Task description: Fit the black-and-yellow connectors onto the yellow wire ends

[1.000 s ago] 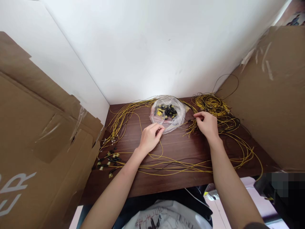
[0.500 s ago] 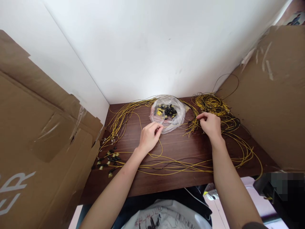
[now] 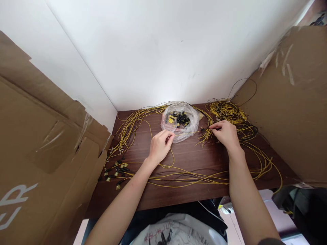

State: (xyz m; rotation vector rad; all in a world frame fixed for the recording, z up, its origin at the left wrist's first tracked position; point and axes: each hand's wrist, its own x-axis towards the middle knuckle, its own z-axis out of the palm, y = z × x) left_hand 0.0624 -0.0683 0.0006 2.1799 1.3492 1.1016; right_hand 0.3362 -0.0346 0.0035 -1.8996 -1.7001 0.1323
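Note:
My left hand [image 3: 160,144] is closed in a pinch on a thin yellow wire [image 3: 187,133], which stretches to the right in front of the plastic bag. Thumb and index finger of my right hand [image 3: 225,134] are pinched together at the bundle of yellow and black wire ends [image 3: 206,136]; they seem to grip a wire there, but its tip is too small to make out. Between the hands, slightly behind them, sits the clear plastic bag [image 3: 193,124], opened at the top, with small black and yellow parts [image 3: 181,118] inside.
A tangled wire coil [image 3: 227,110] lies at the back right of the brown table [image 3: 163,197]. Long wires cross the front to yellow-and-black connectors [image 3: 118,172] on the left. Cardboard walls [image 3: 51,136] flank both sides, and a white wall [image 3: 166,51] stands behind.
My right hand has shifted slightly left, and its fingertips have come closer together at the wire ends. My left hand keeps its pinch in nearly the same place.

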